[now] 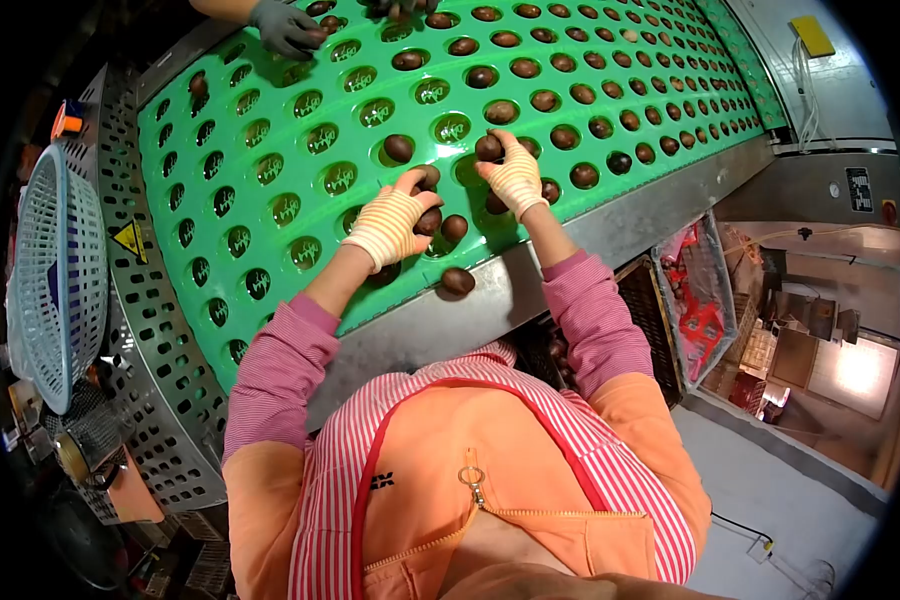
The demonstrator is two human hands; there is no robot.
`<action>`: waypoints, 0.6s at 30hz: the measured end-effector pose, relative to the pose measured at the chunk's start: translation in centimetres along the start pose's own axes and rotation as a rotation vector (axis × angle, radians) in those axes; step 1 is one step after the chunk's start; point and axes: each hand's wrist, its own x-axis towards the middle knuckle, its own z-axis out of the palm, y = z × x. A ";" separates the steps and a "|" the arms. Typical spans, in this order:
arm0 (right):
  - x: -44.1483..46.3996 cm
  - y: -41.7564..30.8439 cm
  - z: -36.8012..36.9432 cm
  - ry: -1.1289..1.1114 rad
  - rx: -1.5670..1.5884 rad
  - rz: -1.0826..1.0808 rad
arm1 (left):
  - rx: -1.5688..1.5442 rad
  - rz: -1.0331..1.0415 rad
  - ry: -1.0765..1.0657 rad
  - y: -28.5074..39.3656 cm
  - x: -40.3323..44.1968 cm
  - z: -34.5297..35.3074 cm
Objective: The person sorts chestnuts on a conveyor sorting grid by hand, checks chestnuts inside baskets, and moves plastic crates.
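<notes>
A green tray belt (280, 120) has rows of oval pockets, many holding dark brown round items. My left hand (390, 222), in a striped glove with bare fingertips, curls around brown items (429, 221) near the belt's front edge. Beside it lies another brown item (454, 228), and one more (457, 281) is on the metal edge. My right hand (514, 177), gloved alike, pinches a brown item (489, 148) between thumb and fingers above the belt. Other items sit under and beside this hand, partly hidden.
A co-worker's dark-gloved hand (288, 29) reaches over the belt's far side. Left stand a perforated metal panel (160, 330) and a blue-white basket (62, 270). A metal ledge (610, 225) runs along the front; a crate with red pieces (698, 310) is at right.
</notes>
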 end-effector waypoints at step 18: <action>15.7 -6.1 4.6 0.244 0.221 -0.201 | -0.048 -0.284 0.210 -12.5 -1.7 -3.9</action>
